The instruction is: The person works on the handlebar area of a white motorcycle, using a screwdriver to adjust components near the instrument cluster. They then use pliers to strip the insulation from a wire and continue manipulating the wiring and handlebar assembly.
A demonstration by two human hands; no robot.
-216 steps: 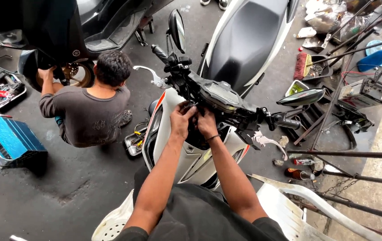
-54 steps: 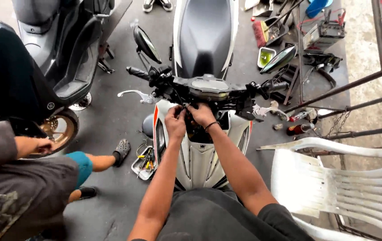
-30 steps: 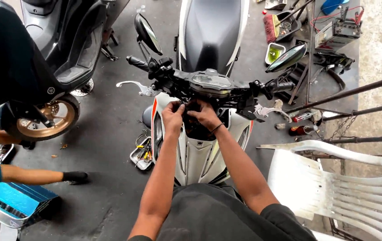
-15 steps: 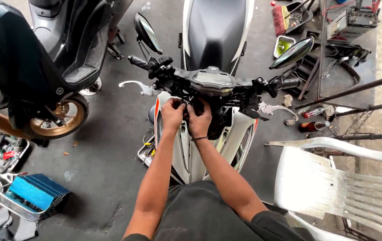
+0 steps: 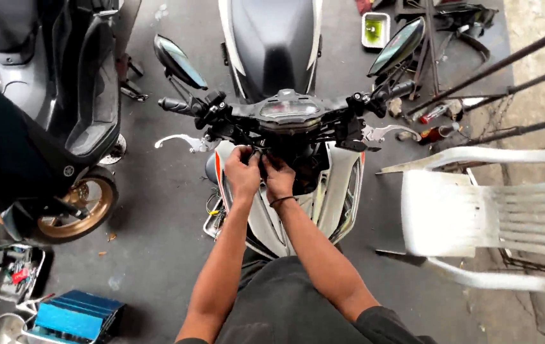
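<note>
Scooter is standing nose-in before the person, camera now leaning in closer than a moment ago. Left hand and right hand are staying together under the handlebar, fingers pinching wiring there; white plastic chair is sitting alongside.

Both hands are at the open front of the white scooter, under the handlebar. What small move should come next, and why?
Probably keep the left hand steadying the dark wiring while the right hand works it loose: both hands pinch together inside the open front of the white scooter, under the black handlebar.
</note>
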